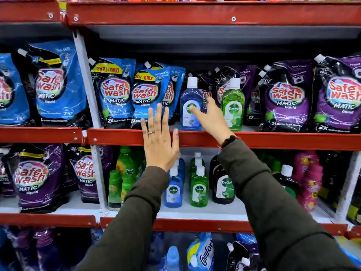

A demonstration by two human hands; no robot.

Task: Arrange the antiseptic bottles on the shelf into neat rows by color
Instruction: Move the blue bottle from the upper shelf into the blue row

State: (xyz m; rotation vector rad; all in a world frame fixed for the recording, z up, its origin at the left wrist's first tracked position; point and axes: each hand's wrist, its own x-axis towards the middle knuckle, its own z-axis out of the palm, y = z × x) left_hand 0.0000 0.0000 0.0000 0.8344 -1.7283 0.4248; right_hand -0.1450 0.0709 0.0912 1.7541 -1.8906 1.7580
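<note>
A blue antiseptic bottle [189,98] with a white cap stands upright on the upper shelf [273,140], and a green one [232,106] stands to its right. My right hand [210,118] reaches between them, fingers apart, its thumb tip on the blue bottle's label. My left hand [159,139] is flat and spread in front of the shelf edge, holding nothing. On the lower shelf [195,212] stand a row of blue bottles [173,190], a row of green bottles [199,189] and dark brown bottles [222,184], partly hidden by my sleeves.
Blue detergent pouches [117,94] crowd the upper shelf on the left, purple ones [285,98] on the right. Small green bottles [119,182] and pink bottles [310,182] flank the antiseptic rows below. Another dark bottle [286,178] stands at lower right.
</note>
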